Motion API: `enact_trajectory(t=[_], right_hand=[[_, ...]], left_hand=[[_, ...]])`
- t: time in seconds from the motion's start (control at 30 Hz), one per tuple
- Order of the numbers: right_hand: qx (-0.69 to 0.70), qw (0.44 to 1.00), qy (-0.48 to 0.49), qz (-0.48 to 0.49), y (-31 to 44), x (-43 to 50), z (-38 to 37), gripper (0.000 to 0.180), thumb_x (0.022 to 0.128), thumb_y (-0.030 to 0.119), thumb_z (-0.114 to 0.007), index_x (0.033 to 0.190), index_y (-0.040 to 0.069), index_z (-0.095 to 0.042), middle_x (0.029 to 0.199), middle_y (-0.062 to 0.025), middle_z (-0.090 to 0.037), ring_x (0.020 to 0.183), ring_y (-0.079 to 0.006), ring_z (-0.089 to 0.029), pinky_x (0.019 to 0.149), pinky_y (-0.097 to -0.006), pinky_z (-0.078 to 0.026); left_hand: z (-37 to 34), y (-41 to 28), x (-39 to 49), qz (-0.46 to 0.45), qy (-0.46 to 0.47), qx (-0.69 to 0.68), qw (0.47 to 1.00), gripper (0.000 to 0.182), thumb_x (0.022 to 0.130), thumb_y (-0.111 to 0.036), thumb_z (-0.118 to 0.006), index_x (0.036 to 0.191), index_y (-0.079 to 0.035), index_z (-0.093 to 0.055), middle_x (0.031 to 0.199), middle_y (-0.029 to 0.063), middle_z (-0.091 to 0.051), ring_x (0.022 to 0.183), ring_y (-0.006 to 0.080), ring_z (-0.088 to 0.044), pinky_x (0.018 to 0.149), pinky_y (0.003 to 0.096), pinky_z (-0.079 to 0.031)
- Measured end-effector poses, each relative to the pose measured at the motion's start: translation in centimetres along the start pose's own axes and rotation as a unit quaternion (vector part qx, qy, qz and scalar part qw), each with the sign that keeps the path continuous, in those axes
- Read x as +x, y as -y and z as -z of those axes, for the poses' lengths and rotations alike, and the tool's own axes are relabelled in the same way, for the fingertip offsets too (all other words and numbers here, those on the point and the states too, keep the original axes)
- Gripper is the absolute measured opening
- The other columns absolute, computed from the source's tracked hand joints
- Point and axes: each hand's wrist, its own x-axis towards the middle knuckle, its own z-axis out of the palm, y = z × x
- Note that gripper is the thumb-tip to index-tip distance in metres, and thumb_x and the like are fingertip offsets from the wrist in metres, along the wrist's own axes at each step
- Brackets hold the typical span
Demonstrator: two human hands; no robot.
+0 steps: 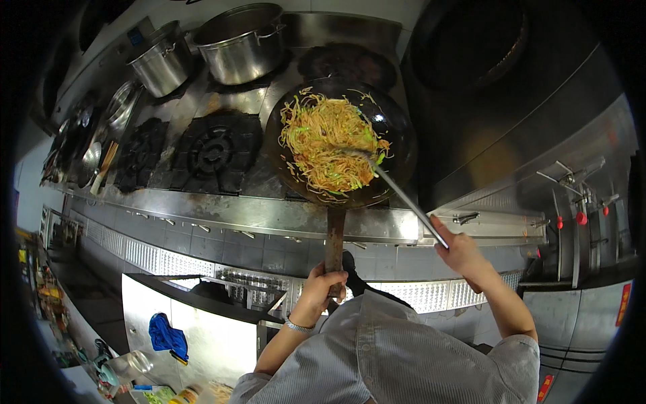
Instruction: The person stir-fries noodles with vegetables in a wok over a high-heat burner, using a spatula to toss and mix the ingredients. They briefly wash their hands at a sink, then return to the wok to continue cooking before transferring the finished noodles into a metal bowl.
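Observation:
My left hand (pixel 323 293) is wrapped around the end of the long handle (pixel 335 242) of a dark wok. The wok (pixel 398 136) rests over the stove, its handle reaching over the front edge towards me. Inside lies a heap of noodles (pixel 328 131) mixed with green vegetable pieces, some strands stuck up the wok's wall. My right hand (pixel 462 252) grips a metal ladle or wok spatula (pixel 409 202) by its upper end. The tool slants down to the left, and its working end touches the noodles, partly buried in them.
A large steel pot (pixel 242 55) and a narrower one (pixel 161 65) stand at the back left. Left of the wok is a bare burner grate (pixel 214 151). Utensils, including a skimmer (pixel 92 159), lie farther left. Behind me, a blue cloth (pixel 167 333) rests on a steel counter (pixel 217 338).

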Motion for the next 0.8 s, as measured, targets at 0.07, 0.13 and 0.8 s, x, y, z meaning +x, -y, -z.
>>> enact_trajectory(t=[0.07,0.13,0.8], right_hand=[[0.118,0.991,0.023,-0.065,1.9,1.5,2.6,0.063,0.080,0.016,-0.054,0.138,0.019,-0.028,0.080,-0.0214,-0.061,0.073,-0.0357,-0.060,0.064,-0.0432,-0.048],[0.134,0.990,-0.032,-0.013,2.2,4.3,1.3,0.064,0.080,0.017,-0.054,0.138,0.019,-0.027,0.080,-0.0213,-0.061,0.069,-0.0364,-0.059,0.063,-0.0417,-0.047],[-0.061,0.996,0.065,0.029,3.5,-2.8,0.7,0.070,0.081,0.016,-0.053,0.141,0.018,-0.018,0.061,-0.0166,-0.059,0.056,-0.0349,-0.060,0.056,-0.0439,-0.050]], left_hand=[[0.4,0.5,0.1,-0.004,0.002,0.003,1.000,0.016,0.075,-0.004,-0.059,0.086,0.002,-0.049,0.064,0.0084,-0.052,0.046,0.0194,-0.053,0.037,0.0301,-0.040],[0.0,0.5,0.5,-0.001,0.012,0.008,1.000,0.016,0.075,-0.004,-0.059,0.087,0.001,-0.049,0.064,0.0085,-0.053,0.046,0.0195,-0.053,0.037,0.0301,-0.040],[-0.4,0.9,0.6,0.002,0.003,0.009,1.000,0.019,0.076,-0.004,-0.058,0.091,0.001,-0.047,0.065,0.0081,-0.053,0.047,0.0190,-0.053,0.037,0.0296,-0.039]])
